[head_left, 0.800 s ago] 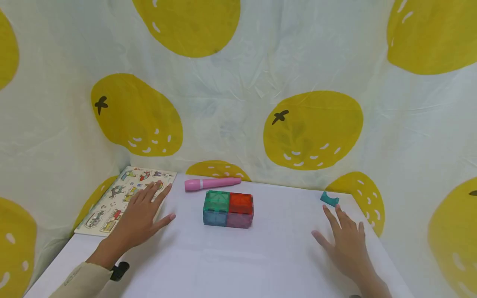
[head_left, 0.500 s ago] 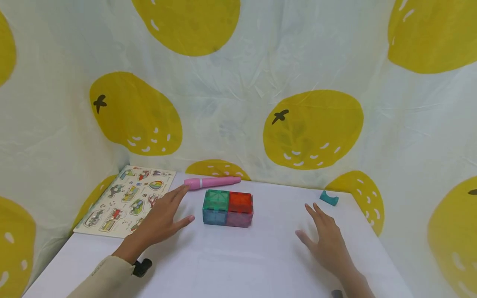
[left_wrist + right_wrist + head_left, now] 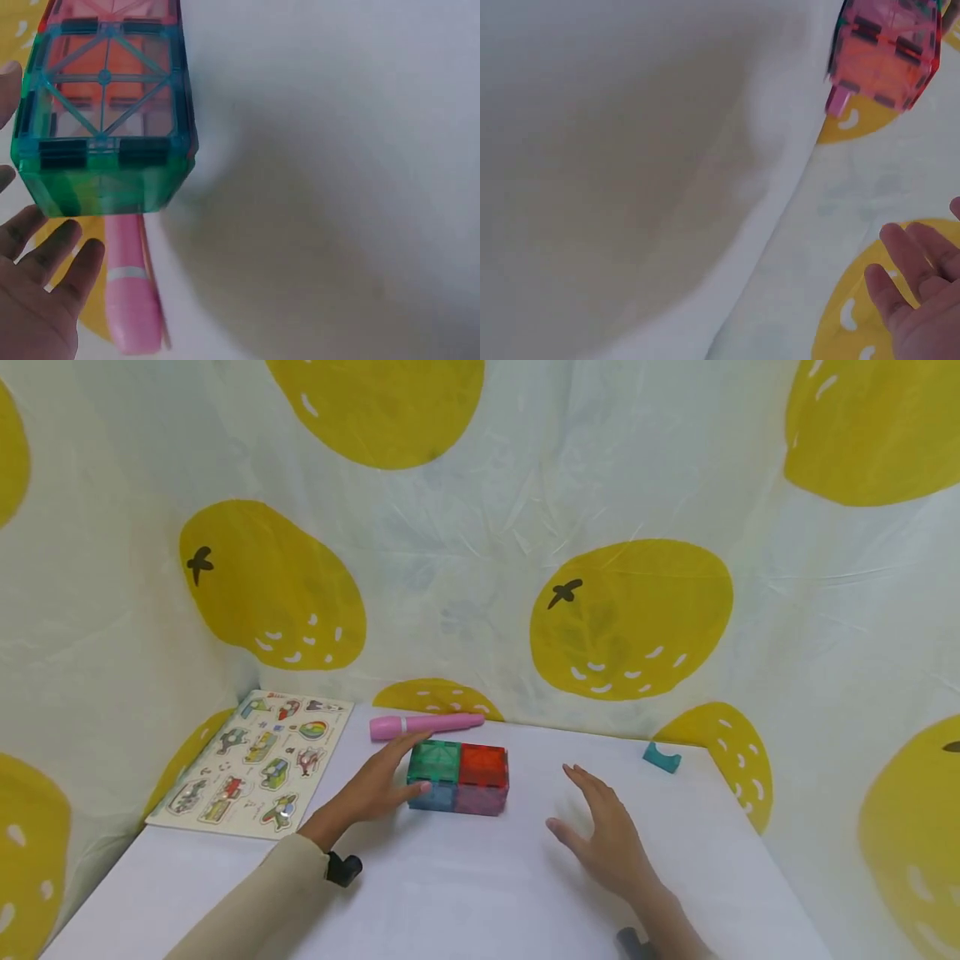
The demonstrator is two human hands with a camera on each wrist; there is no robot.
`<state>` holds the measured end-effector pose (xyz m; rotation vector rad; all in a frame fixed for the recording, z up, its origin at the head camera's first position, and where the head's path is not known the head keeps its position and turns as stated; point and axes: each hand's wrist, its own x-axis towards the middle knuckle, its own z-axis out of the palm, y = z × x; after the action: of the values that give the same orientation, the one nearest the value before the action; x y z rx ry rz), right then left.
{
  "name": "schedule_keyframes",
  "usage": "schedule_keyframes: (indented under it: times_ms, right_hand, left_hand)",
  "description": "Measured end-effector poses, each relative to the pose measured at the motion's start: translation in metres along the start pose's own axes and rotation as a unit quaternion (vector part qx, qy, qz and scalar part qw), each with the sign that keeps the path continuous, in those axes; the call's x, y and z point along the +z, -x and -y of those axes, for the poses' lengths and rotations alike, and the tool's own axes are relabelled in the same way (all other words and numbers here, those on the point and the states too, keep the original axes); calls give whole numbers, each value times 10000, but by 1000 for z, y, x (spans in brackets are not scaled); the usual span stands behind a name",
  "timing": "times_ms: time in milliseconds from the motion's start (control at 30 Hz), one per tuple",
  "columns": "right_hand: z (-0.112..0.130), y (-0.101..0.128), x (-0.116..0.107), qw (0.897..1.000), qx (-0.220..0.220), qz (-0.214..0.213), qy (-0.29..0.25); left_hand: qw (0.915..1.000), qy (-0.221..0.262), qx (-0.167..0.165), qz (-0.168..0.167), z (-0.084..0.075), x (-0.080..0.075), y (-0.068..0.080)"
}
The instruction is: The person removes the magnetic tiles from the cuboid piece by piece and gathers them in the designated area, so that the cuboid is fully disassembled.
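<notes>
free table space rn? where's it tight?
Bare: the near strip of the white table in front of the tile block, and the patch between the right hand and teal piece. Crowded: left hand, pink pen and puzzle board cluster far left.

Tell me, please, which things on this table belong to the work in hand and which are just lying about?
In hand:
- magnetic tile block, both hands closing on it
- left hand, at its left end
- right hand, open, apart from it

Lying about:
- pink pen
- picture puzzle board
- teal piece
</notes>
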<state>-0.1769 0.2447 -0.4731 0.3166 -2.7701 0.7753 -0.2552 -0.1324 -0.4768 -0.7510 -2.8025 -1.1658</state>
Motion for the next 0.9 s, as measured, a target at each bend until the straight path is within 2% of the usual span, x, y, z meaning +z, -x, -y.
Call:
schedule_keyframes:
  times_ms: [167, 300, 467, 667, 900]
  right_hand:
    - [14, -13, 12, 9972, 150, 299, -675]
    - [18, -27, 21, 9931, -84, 403, -1098]
    - [16, -47, 34, 9853, -227, 589, -1586]
    - [11, -70, 42, 9736, -179, 995, -2047]
    - [8, -90, 40, 9536, -106, 1654, -2512]
  left_hand:
    - [9973, 706, -201, 70, 6, 4, -6]
    - [9944, 1035, -228, 63, 8, 5, -10]
    - [9925, 1188, -274, 113, 10, 6, -12]
    - [9911, 1273, -375, 124, 12, 7, -10]
    - [9904, 1371, -179, 73, 14, 8, -9]
